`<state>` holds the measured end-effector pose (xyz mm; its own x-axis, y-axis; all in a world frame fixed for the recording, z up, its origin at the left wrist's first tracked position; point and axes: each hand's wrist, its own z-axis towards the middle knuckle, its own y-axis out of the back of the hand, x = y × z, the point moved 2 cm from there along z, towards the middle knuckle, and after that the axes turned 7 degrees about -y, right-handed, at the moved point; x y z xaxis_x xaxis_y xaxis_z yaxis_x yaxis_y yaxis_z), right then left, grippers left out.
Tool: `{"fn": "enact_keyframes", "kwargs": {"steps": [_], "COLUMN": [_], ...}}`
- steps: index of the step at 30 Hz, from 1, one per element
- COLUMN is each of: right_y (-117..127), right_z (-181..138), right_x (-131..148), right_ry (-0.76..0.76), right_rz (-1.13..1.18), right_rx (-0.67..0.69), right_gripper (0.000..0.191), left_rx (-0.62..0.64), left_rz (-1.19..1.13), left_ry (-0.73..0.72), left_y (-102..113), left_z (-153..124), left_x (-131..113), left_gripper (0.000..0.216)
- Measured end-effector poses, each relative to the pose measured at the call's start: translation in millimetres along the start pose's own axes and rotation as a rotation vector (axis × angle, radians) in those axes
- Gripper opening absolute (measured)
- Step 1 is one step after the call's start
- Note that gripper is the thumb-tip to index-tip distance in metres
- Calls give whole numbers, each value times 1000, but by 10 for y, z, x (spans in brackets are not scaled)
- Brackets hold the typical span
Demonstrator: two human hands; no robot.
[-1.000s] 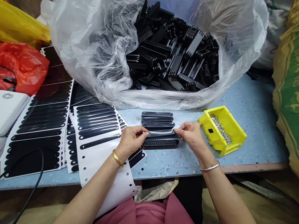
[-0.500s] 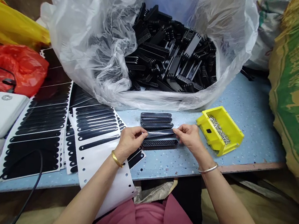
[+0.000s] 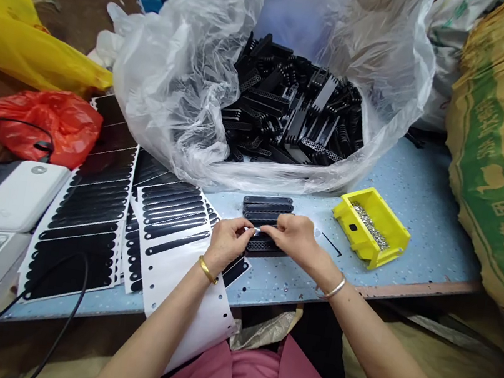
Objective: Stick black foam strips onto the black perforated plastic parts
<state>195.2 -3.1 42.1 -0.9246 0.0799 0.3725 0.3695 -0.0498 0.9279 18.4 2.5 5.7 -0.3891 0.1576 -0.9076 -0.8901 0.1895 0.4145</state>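
My left hand [image 3: 226, 243] and my right hand [image 3: 291, 238] meet fingertip to fingertip over a black perforated plastic strip [image 3: 262, 245] lying on the blue table [image 3: 421, 195]. Both hands are pinched on a thin film or sticker at the strip's left end; I cannot make it out clearly. Three more black strips [image 3: 267, 207] lie in a row just behind. Sheets of black oblong stickers [image 3: 172, 215] on white backing lie to the left of my left hand.
A big clear plastic bag [image 3: 177, 83] full of black plastic parts [image 3: 292, 107] stands behind. A yellow bin [image 3: 372, 227] of small metal pieces sits at the right. White devices [image 3: 18, 195], a red bag [image 3: 49, 121] and a brown sack [image 3: 503, 157] flank the table.
My right hand has moved left from the strip's right end to meet my left hand at the left end. The view has shifted slightly.
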Motion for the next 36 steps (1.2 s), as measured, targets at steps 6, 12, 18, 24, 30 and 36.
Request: {"fn": "enact_keyframes", "kwargs": {"steps": [6, 12, 18, 24, 30, 36], "right_y": [53, 137, 21, -46, -142, -152], "right_z": [78, -17, 49, 103, 102, 40], "right_x": [-272, -637, -332, -322, -476, -737], "right_ry": [-80, -180, -194, -193, -210, -283], "right_rz": [-201, -80, -75, 74, 412, 559], "right_rx": [61, -85, 17, 60, -33, -127], "right_gripper": [43, 46, 49, 44, 31, 27], "left_rx": [-37, -35, 74, 431, 402, 196], "left_rz": [74, 229, 755, 952, 960, 756], "left_ry": [-25, -62, -396, -496, -455, -268], "left_y": [9, -10, -56, -69, 148, 235], "left_z": [-7, -65, -134, -82, -101, -3], "left_x": [-45, -81, -385, -438, -309, -319], "left_gripper": [12, 17, 34, 44, 38, 28]}}
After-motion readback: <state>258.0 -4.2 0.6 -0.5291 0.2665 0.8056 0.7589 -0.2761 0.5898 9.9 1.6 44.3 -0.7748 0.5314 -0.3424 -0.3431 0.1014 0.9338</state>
